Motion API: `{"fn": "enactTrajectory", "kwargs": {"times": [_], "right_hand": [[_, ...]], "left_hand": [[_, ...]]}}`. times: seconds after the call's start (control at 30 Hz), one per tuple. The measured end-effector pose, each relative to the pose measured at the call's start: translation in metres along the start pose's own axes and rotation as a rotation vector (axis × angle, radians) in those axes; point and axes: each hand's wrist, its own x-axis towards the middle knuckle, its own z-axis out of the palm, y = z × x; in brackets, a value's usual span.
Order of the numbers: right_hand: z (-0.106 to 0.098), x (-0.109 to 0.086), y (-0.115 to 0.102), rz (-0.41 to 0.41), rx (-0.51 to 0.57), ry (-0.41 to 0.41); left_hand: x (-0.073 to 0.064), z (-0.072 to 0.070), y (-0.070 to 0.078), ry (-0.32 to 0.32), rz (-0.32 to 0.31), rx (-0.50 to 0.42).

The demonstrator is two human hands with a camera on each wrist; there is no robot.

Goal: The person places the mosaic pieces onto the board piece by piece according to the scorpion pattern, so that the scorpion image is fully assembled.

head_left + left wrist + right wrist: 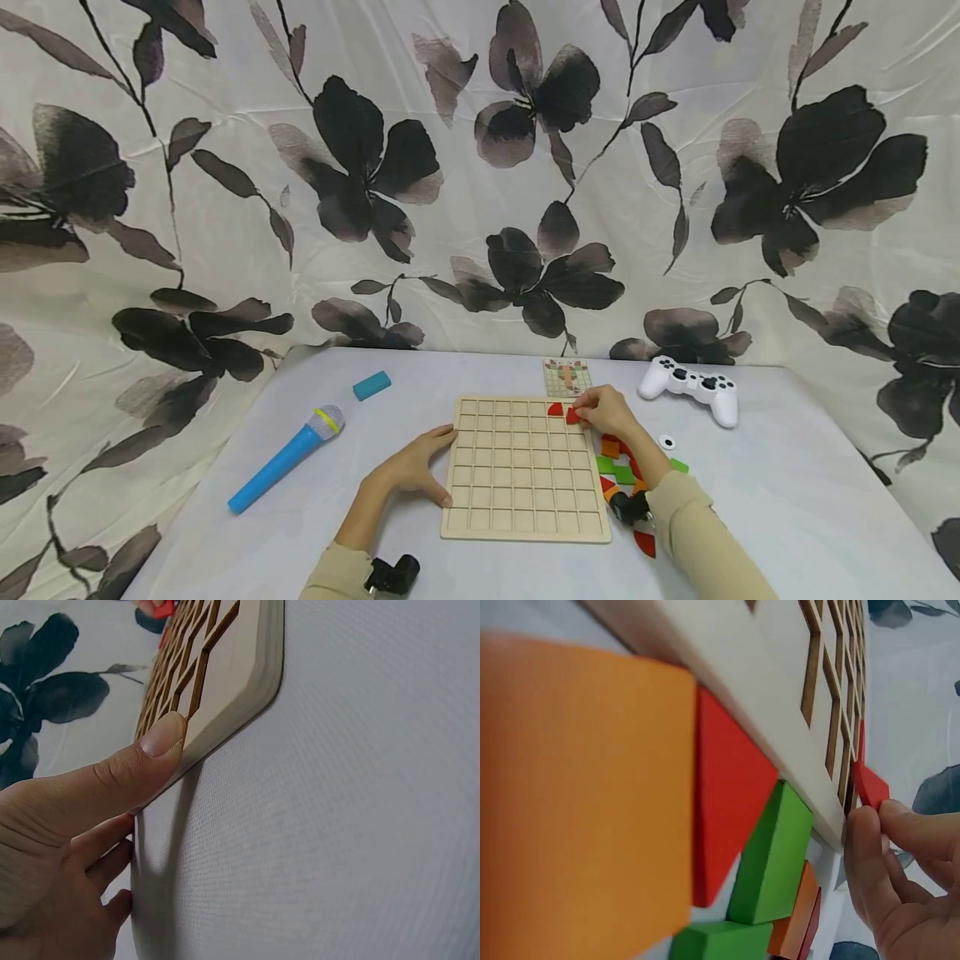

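A light wooden grid board (525, 471) lies in front of me. My right hand (606, 410) pinches a small red block (871, 786) between thumb and fingertips at the board's far right corner cell. In the cell just left of it sits another red block (555, 409) with a curved side. Along the board's left edge rests my left hand (412, 462); its thumb (161, 739) presses on the rim, and the other fingers lie loosely by the side. Beside the board's right edge, partly under my right forearm, are loose orange (585, 795), green (771, 862) and red blocks (731, 787).
A patterned picture card (566, 377) lies beyond the board. To its right is a white game controller (690, 387), with a round white-and-black piece (667, 442) nearer. A blue toy microphone (281, 462) and a teal block (372, 385) lie left. Flowered cloth hangs behind the table.
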Motion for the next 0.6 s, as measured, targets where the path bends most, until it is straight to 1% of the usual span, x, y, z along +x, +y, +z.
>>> {"fn": "enactTrajectory", "kwargs": {"times": [0.13,0.37,0.6], "right_hand": [[-0.0017,0.0013,-0.001,0.018,-0.026,-0.007],[0.0004,0.0011,-0.004,-0.061,-0.114,-0.031],[0.0028,-0.0013,-0.0041,-0.095,-0.228,-0.048]], "left_hand": [[0.0006,0.0,0.0011,-0.002,-0.002,0.001],[0.0002,-0.0009,0.0024,-0.003,0.001,0.0],[0.0001,0.0001,0.0022,0.0,0.0,0.007]]}}
